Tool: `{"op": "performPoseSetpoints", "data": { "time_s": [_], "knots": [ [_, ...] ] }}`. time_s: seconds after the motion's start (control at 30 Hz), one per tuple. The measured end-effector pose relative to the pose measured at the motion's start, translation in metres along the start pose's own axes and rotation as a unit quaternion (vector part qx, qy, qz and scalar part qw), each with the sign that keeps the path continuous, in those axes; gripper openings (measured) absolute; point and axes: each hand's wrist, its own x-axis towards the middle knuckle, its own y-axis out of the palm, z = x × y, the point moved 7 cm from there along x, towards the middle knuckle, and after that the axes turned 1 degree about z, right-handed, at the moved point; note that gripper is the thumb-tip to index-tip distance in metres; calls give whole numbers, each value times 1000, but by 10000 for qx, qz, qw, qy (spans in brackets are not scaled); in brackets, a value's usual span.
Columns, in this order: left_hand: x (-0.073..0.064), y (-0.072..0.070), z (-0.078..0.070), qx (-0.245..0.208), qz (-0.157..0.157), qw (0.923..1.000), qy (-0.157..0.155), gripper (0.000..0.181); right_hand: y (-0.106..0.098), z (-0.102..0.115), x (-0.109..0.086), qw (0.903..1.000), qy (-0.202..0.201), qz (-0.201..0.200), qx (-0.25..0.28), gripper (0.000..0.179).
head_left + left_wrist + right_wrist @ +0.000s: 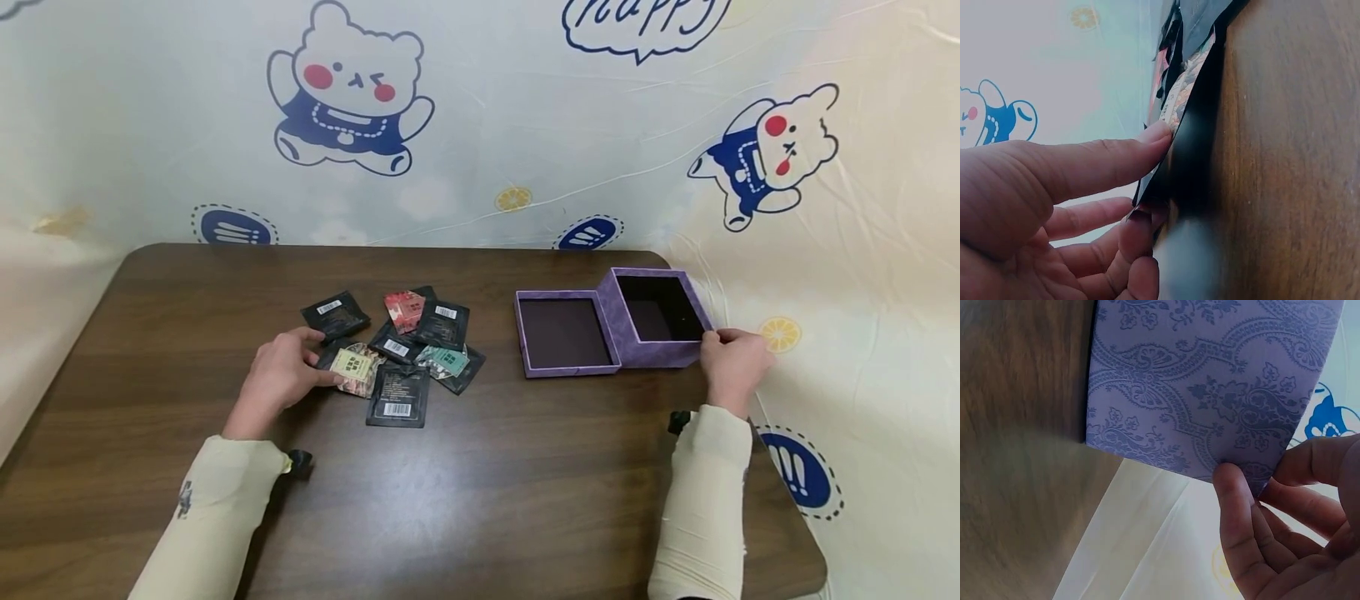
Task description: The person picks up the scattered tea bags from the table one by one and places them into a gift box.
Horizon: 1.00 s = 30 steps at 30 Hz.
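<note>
My left hand [279, 377] is at the left side of a loose pile of small flat sachets. Its thumb and fingers pinch the edge of a black sachet with a cream label and patterned front [356, 368]; in the left wrist view the thumb lies on the front, fingers behind. At the right, a purple box [660, 357] stands upright with its dark inside showing. My right hand [733, 367] grips the box's near right upper corner between thumb and fingers. The right wrist view shows the box's floral-patterned wall [1210, 381] close up.
A shallow purple tray-like lid [567, 369] lies against the box's left side. Other sachets include black ones [397, 398], one with a red front [405, 311] and one with a teal label [447, 360]. A printed cloth [480, 108] hangs behind the brown table [480, 517].
</note>
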Motion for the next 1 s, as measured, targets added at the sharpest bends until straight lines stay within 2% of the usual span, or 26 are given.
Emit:
{"op": "performPoseSetpoints", "data": {
  "time_s": [0.3, 0.5, 0.67, 0.9, 1.0],
  "knots": [
    [-5, -2, 1, -158, -106, 9998, 53, 81, 6, 15, -10, 9989, -431, -139, -76, 34],
    [-9, -6, 0, -366, -280, 9988, 142, 72, 8, 22, -14, 9975, -660, -242, -82, 33],
    [-13, -9, 1, -590, -392, 9973, 211, 60, 10, 20, -14, 9977, -629, -246, -29, 33],
    [-17, -13, 6, -978, -417, 9942, 172, 28, 9, 19, -16, 9974, -673, -256, -85, 32],
    [-18, -13, 8, -1050, -458, 9933, 176, 24, 9, 19, -17, 9974, -663, -256, -105, 32]
  ]
}}
